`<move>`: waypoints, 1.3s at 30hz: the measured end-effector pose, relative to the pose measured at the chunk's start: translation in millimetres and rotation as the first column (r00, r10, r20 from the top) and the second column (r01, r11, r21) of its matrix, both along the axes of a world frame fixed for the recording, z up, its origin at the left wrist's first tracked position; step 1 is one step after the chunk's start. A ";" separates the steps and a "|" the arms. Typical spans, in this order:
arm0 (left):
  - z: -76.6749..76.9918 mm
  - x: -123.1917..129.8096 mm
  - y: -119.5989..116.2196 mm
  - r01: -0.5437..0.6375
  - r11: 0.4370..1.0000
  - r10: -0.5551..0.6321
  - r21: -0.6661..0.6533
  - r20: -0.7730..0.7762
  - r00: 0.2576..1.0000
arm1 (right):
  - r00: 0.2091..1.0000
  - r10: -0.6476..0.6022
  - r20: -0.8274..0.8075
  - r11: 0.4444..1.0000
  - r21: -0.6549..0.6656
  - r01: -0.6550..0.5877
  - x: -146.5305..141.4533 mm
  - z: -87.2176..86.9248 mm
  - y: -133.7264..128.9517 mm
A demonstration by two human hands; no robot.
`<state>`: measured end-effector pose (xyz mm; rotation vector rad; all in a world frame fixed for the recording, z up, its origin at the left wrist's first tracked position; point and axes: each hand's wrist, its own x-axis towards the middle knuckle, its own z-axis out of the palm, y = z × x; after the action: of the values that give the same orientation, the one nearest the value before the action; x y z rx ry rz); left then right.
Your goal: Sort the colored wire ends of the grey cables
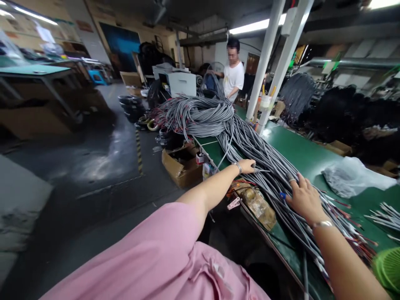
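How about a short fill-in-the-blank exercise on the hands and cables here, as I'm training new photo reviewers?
1. The right hand is over cables whose outer covering is ____.
2. The hand nearer the big coil is the person's ____ one.
3. The plastic bag lies on the picture's ____ side.
4. The co-worker beyond the coil wears a ____ shirt.

Missing words: gray; left; right; white.
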<state>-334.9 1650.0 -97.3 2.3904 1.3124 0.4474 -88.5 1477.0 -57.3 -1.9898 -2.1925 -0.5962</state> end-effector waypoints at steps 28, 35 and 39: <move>5.9 -118.5 -23.1 0.333 0.934 -0.242 -0.130 0.455 0.857 | 0.965 -0.233 -0.120 0.913 -0.368 0.175 95.8 -8.1 113.0; 21.9 -62.8 -57.4 0.292 0.926 -0.283 -0.239 0.074 0.956 | 0.976 -0.189 -0.106 0.914 -0.383 0.136 107.0 -12.6 124.1; 36.1 2.8 -71.3 0.228 0.949 -0.229 -0.219 0.022 0.973 | 0.972 -0.210 -0.109 0.908 -0.390 0.153 99.6 -10.3 119.5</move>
<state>-332.1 1578.7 -61.2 2.3178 1.0100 0.2182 11.2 1596.5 -67.6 -2.3556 -2.1746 -0.0281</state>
